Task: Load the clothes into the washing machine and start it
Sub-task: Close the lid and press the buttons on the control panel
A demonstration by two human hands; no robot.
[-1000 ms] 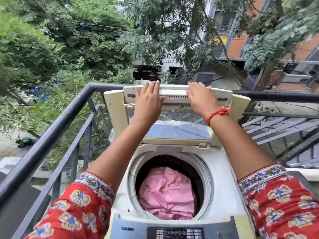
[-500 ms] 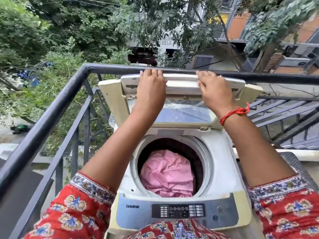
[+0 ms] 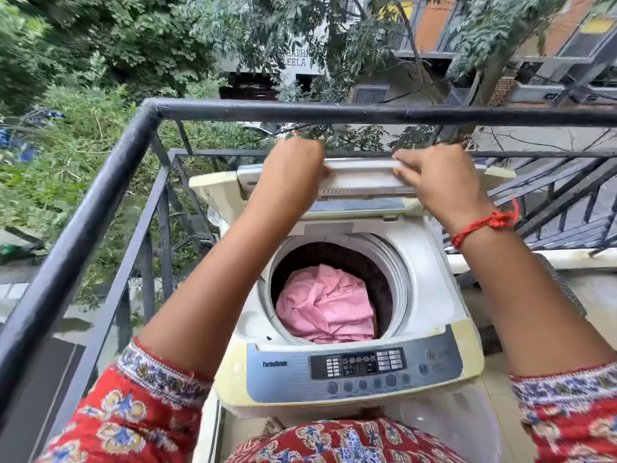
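A white top-loading washing machine (image 3: 430, 295) stands in front of me on a balcony. Pink cloth (image 3: 325, 307) lies bunched inside its round drum. The folding lid (image 3: 360, 183) is raised at the back of the machine. My left hand (image 3: 293, 167) grips the lid's top edge on the left, fingers curled over it. On the right, my right hand (image 3: 437, 177), a red thread around its wrist, holds the same edge. The grey control panel (image 3: 357, 369) with buttons and a display runs along the machine's near side.
A black metal railing (image 3: 100, 202) runs close along the left and across the back behind the lid. Slanted black bars (image 3: 561, 202) lie to the right. Trees and buildings fill the space beyond. A low white ledge (image 3: 534, 259) borders the right side.
Both hands have curled over the lid's top edge and the lid now leans further forward and lower. The view has tilted down, showing the whole control panel.
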